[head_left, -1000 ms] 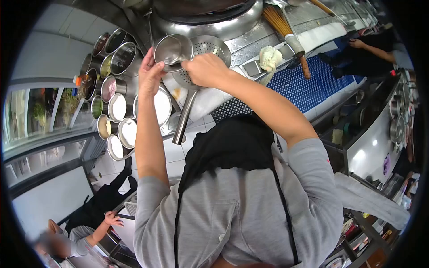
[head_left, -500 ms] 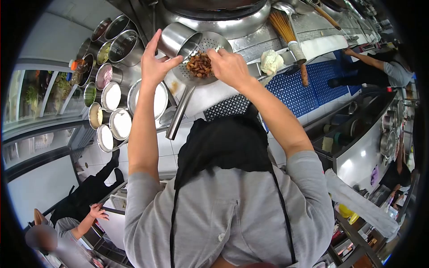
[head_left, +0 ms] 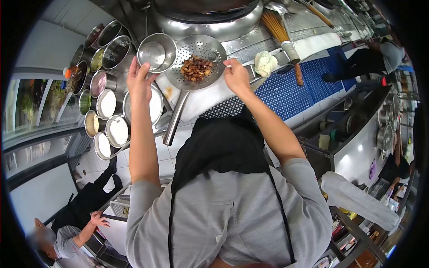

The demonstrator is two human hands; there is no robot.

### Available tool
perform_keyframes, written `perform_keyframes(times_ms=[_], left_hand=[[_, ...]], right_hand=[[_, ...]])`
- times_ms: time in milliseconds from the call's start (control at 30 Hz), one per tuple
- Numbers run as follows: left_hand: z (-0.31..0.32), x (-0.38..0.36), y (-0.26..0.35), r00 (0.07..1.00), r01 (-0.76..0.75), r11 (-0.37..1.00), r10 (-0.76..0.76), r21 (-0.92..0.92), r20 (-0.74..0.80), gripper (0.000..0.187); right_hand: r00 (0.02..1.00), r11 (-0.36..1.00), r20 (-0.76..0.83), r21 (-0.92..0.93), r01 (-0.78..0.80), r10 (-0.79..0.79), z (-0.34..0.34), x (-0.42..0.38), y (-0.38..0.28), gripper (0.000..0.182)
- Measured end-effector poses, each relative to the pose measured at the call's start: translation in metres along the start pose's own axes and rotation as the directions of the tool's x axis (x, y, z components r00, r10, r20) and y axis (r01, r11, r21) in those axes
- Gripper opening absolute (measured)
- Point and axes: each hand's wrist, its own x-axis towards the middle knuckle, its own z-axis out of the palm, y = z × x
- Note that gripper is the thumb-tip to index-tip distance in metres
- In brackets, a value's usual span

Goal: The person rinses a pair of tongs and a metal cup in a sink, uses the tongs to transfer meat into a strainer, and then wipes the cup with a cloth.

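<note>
My left hand (head_left: pixel 141 85) grips a small stainless steel pot (head_left: pixel 157 52) by its near side. The pot's mouth faces me, and its inside looks bare metal. Beside it a perforated metal strainer (head_left: pixel 179 80) lies on the counter, its long handle pointing toward me. Brown fried pieces of food (head_left: pixel 195 68) sit in a heap in the middle of the strainer. My right hand (head_left: pixel 237 77) is closed at the strainer's right edge, fingers pinched. Something small and shiny shows at its fingertips, but I cannot make out what it is.
Metal tubs with white contents (head_left: pixel 106 103) stand at the left. A wok station (head_left: pixel 205 27) lies ahead. A bamboo brush (head_left: pixel 273 27), a crumpled white cloth (head_left: pixel 265 63) and a ladle (head_left: pixel 278 7) are to the right. Co-workers (head_left: pixel 82 201) stand at both sides.
The pot was tipped over the strainer; my left hand has turned it more upright and moved it left. My right hand has drawn back rightward from the food to the strainer's edge.
</note>
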Motion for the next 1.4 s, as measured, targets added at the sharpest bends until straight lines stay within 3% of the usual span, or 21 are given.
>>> perform_keyframes(times_ms=[33, 167, 333, 433, 533, 667, 800, 833, 867, 1033, 1167, 1300, 1400], left_hand=[[0.001, -0.003, -0.001, 1.0, 0.018, 1.0, -0.017, -0.026, 0.009, 0.067], [0.005, -0.011, -0.006, 0.997, 0.067, 0.993, -0.064, -0.092, 0.041, 0.055], [0.001, -0.021, -0.002, 0.995, 0.049, 0.991, -0.037, -0.128, 0.096, 0.052], [0.0, -0.021, -0.002, 0.992, 0.04, 0.989, -0.022, -0.143, 0.128, 0.054], [-0.001, -0.018, -0.003, 0.984, 0.045, 0.986, -0.016, -0.158, 0.177, 0.054], [0.016, -0.016, 0.001, 0.97, 0.081, 0.975, -0.03, -0.205, 0.243, 0.053], [0.04, -0.01, -0.008, 0.937, 0.188, 0.956, -0.106, -0.225, 0.333, 0.06], [0.056, -0.011, -0.009, 0.92, 0.223, 0.949, -0.129, -0.223, 0.371, 0.062], [0.078, -0.016, -0.005, 0.906, 0.257, 0.942, -0.157, -0.216, 0.394, 0.071], [0.164, -0.041, -0.021, 0.804, 0.347, 0.937, -0.274, -0.043, 0.528, 0.076], [0.239, -0.07, -0.041, 0.619, 0.493, 0.864, -0.429, 0.099, 0.658, 0.074], [0.31, -0.101, -0.087, 0.401, 0.522, 0.81, -0.509, 0.267, 0.762, 0.069], [0.358, -0.126, -0.126, 0.285, 0.58, 0.721, -0.615, 0.379, 0.735, 0.064]], right_hand=[[0.999, 0.999, -0.027, 0.019, 0.035, -0.034, 0.007, 0.002, 0.002, 0.025], [0.939, 0.971, 0.345, -0.225, 0.086, -0.004, -0.007, 0.007, -0.037, 0.029], [0.918, 0.945, 0.379, -0.24, 0.22, -0.117, -0.015, -0.007, -0.046, 0.028], [0.908, 0.958, 0.408, -0.211, 0.194, -0.094, -0.026, -0.014, -0.046, 0.032], [0.957, 0.972, 0.232, -0.116, 0.206, -0.175, -0.032, -0.026, -0.033, 0.033], [0.969, 0.991, 0.245, 0.131, -0.022, -0.011, -0.064, -0.054, -0.022, 0.025], [0.963, 0.987, 0.242, 0.073, -0.141, 0.12, -0.092, -0.103, 0.012, 0.023], [0.919, 0.95, 0.288, 0.077, -0.303, 0.27, -0.096, -0.116, 0.025, 0.022], [0.91, 0.933, 0.266, 0.085, -0.35, 0.318, -0.104, -0.129, 0.033, 0.022], [0.859, 0.852, 0.172, 0.135, -0.506, 0.483, -0.133, -0.171, 0.061, 0.022], [0.845, 0.817, 0.038, 0.236, -0.526, 0.533, -0.169, -0.171, 0.07, 0.021], [0.853, 0.851, -0.128, 0.234, -0.47, 0.506, -0.217, -0.168, 0.095, 0.027], [0.816, 0.828, -0.207, 0.306, -0.47, 0.539, -0.257, -0.169, 0.118, 0.053]])
